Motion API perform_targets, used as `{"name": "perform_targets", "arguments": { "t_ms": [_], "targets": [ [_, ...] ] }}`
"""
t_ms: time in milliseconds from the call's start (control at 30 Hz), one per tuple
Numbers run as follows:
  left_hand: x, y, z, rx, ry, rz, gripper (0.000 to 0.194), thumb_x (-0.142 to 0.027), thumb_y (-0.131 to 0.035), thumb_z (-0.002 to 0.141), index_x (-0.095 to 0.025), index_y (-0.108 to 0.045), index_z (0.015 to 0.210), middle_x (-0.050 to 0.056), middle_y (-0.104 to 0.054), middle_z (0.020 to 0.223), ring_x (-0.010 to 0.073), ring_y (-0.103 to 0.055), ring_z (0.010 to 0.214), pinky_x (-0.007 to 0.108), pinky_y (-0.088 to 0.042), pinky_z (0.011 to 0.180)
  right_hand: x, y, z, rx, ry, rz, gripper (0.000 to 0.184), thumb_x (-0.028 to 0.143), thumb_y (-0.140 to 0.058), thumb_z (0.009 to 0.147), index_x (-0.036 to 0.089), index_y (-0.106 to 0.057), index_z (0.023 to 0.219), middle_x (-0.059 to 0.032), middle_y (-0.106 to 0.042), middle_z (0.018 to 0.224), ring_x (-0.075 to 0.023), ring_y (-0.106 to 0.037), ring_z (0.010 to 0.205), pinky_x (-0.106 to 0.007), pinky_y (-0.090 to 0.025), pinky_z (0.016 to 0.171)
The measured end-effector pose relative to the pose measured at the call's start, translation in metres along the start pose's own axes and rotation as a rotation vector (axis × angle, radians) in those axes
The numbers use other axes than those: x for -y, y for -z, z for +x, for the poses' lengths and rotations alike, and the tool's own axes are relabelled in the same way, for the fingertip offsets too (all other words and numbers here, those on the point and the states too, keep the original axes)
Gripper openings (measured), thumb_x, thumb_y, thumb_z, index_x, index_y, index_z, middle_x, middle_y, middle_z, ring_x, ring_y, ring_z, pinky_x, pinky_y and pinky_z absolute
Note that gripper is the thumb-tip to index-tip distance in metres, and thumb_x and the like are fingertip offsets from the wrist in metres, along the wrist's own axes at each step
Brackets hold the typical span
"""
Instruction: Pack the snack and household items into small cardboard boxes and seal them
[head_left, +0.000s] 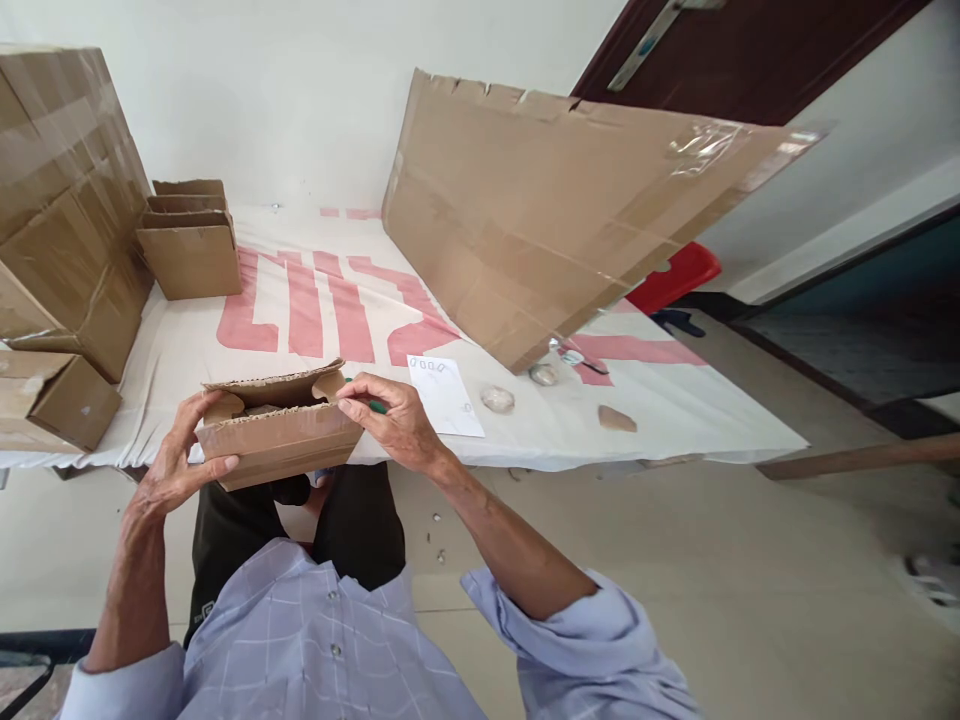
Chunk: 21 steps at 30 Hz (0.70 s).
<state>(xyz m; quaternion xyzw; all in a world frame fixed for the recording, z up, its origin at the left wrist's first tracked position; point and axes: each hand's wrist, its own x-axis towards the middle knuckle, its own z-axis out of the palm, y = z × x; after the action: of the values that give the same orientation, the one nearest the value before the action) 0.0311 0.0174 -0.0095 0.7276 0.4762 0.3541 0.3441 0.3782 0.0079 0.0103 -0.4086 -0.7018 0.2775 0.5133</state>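
Note:
A small brown cardboard box [281, 445] with its top flaps partly raised is held over the near edge of the table. My left hand [176, 460] grips its left end, thumb on the front wall and fingers at the flap. My right hand [394, 420] is closed on the box's right end, fingertips pressing the top flap. A green object [377, 407] pokes out beside the right fingers. What lies inside the box is hidden.
A white cloth with red lettering [330, 310] covers the table. Large taped cartons [64, 200] stand at left, small folded boxes [191, 250] behind. A big flattened cardboard sheet [547, 215] leans at right. A paper slip [445, 395] and two tape rolls [498, 399] lie nearby.

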Motion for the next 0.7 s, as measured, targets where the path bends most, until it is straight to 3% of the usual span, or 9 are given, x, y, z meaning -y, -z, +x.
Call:
{"name": "perform_targets", "arguments": {
  "t_ms": [133,267,433,533,600,700],
  "targets": [
    [-0.008,-0.008,0.002,-0.084,0.018,-0.001,0.074,-0.076,-0.082,0.082,-0.029,-0.073,0.139,0.015,-0.054,0.162,0.0449,-0.046,0.159,0.053,-0.061,0.112,-0.003,-0.001,0.007,-0.042,0.216,-0.137,0.015,0.028,-0.068,0.104,0.027,-0.077,0.093,-0.0037,-0.075,0.092,-0.0217,-0.07,0.086,-0.039,-0.062,0.079],
    [-0.013,-0.018,0.005,-0.172,0.062,-0.028,0.06,-0.073,-0.081,0.084,-0.029,-0.079,0.125,0.012,-0.057,0.158,0.0441,-0.048,0.156,0.052,-0.06,0.112,-0.017,-0.008,0.007,-0.139,0.422,-0.43,0.019,0.019,-0.066,0.105,0.03,-0.079,0.095,-0.0067,-0.075,0.097,-0.0256,-0.067,0.09,-0.044,-0.061,0.079],
    [-0.017,-0.026,0.01,-0.262,0.142,0.062,0.048,-0.065,-0.075,0.093,-0.032,-0.077,0.128,0.008,-0.055,0.157,0.0393,-0.051,0.154,0.046,-0.06,0.109,-0.028,-0.027,-0.007,-0.097,0.591,-0.565,0.025,0.013,-0.06,0.107,0.029,-0.075,0.096,-0.0058,-0.077,0.099,-0.0234,-0.067,0.089,-0.041,-0.06,0.079],
    [-0.015,-0.027,0.016,-0.316,0.15,0.105,0.053,-0.068,-0.075,0.092,-0.03,-0.076,0.13,0.009,-0.056,0.155,0.0418,-0.049,0.156,0.05,-0.057,0.113,-0.021,-0.034,-0.017,-0.101,0.566,-0.424,0.019,0.016,-0.059,0.108,0.027,-0.072,0.101,-0.0072,-0.077,0.104,-0.0228,-0.07,0.094,-0.04,-0.062,0.086],
    [-0.011,-0.025,0.018,-0.322,0.156,0.125,0.056,-0.07,-0.074,0.09,-0.032,-0.075,0.131,0.008,-0.058,0.154,0.0439,-0.049,0.156,0.054,-0.055,0.116,-0.015,-0.03,-0.021,-0.179,0.473,-0.298,0.015,0.023,-0.058,0.11,0.026,-0.07,0.104,-0.0083,-0.076,0.104,-0.0226,-0.071,0.096,-0.041,-0.062,0.089],
    [-0.004,-0.021,0.019,-0.289,0.094,0.213,0.054,-0.07,-0.07,0.094,-0.039,-0.071,0.138,0.005,-0.057,0.155,0.0446,-0.053,0.151,0.058,-0.057,0.109,-0.021,0.002,-0.02,-0.375,0.258,-0.199,0.02,0.036,-0.055,0.113,0.025,-0.07,0.104,-0.0074,-0.074,0.103,-0.0224,-0.07,0.098,-0.04,-0.061,0.091]
  ]
}}
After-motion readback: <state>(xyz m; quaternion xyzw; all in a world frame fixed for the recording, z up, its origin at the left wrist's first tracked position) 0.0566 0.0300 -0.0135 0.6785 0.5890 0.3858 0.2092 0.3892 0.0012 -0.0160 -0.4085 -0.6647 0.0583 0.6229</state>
